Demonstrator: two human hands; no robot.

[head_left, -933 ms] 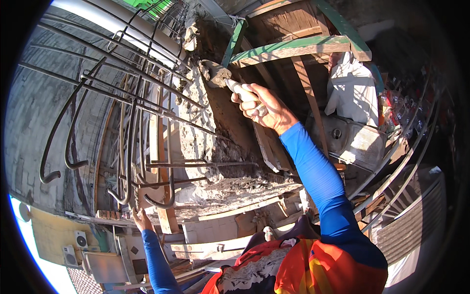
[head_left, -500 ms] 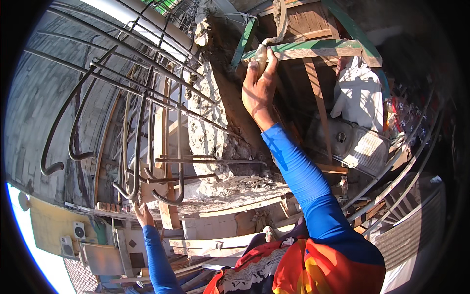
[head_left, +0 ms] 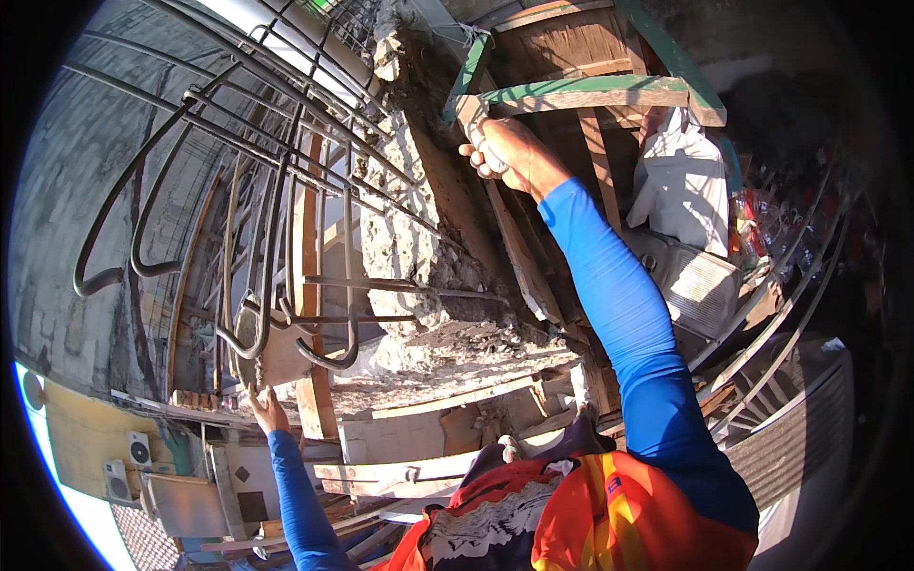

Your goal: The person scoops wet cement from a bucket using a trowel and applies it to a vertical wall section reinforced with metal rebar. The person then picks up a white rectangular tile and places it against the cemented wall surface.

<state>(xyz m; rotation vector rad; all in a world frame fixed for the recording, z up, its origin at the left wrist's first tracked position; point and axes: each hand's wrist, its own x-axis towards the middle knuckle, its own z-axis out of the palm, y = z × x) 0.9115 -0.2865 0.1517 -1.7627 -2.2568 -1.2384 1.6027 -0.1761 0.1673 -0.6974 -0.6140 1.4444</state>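
Note:
My right hand (head_left: 512, 155) is raised, with its fingers curled round a pale, lumpy, rope-like thing (head_left: 490, 158). Just above that fist is the cut end of a wooden stick (head_left: 470, 108), close to a green-edged timber frame (head_left: 590, 93). Lower left, my left hand (head_left: 269, 413) reaches up with thumb and fingers apart. Its fingertips come near a thin knobby strand (head_left: 258, 371) below the bent rebar hooks (head_left: 249, 347); whether they touch is too small to tell. Between my hands stands a broken concrete column (head_left: 395, 238).
Long rebar rods with hooked ends (head_left: 100, 283) stick out at left. A metal sink (head_left: 700, 285) and white cloth (head_left: 681, 181) lie at right, near curved pipes (head_left: 790, 314). Wooden boards (head_left: 409, 476) run below the column. Air-conditioner units (head_left: 140, 447) hang on a yellow wall.
My right hand has turned over and dropped slightly, its fingers now curled toward the left. The rope that ran up over the green frame no longer shows there. My left hand stays by the hooks.

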